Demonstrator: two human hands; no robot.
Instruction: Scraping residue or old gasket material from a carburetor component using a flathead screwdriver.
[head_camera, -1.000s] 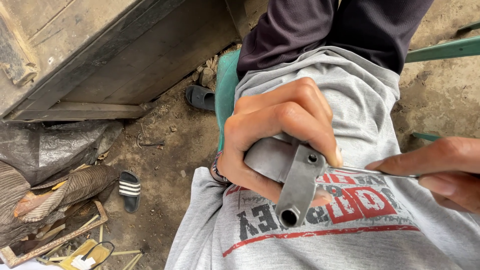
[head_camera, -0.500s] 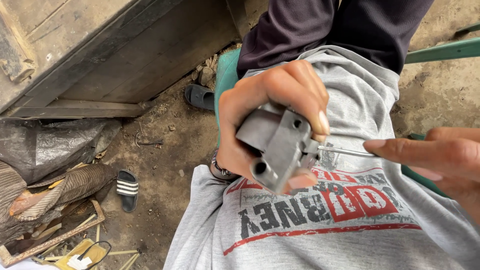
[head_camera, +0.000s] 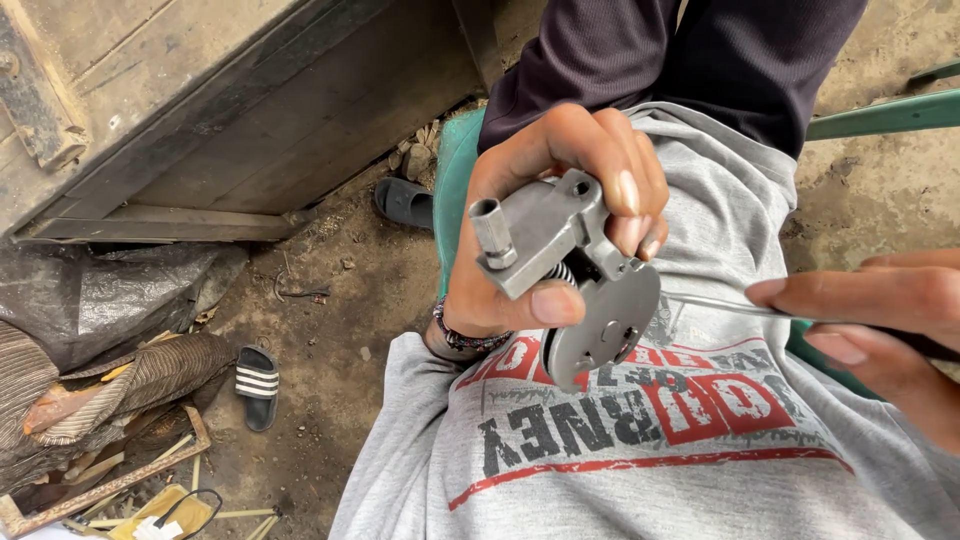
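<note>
My left hand (head_camera: 545, 215) grips a grey cast-metal part (head_camera: 570, 270) in front of my chest. The part has a short tube sticking out at the left, a coil spring in the middle and a round disc with holes at the lower right. My right hand (head_camera: 880, 325) comes in from the right edge and holds a thin metal tool (head_camera: 730, 306). The tool's shaft points left, and its tip reaches the part beside the disc. A beaded bracelet (head_camera: 462, 338) circles my left wrist. Below the hands lies my grey printed shirt (head_camera: 650, 440).
A dark wooden box or door (head_camera: 200, 110) stands at the upper left. On the dirt ground lie a striped black sandal (head_camera: 257, 385), another dark sandal (head_camera: 402, 203), crumpled plastic sheeting (head_camera: 110, 300) and scrap wood (head_camera: 110, 480). A green seat edge (head_camera: 455, 170) shows behind my arm.
My left hand has turned the metal part over, so the disc and tube now face me. My right hand stayed at the right with the thin tool against the part.
</note>
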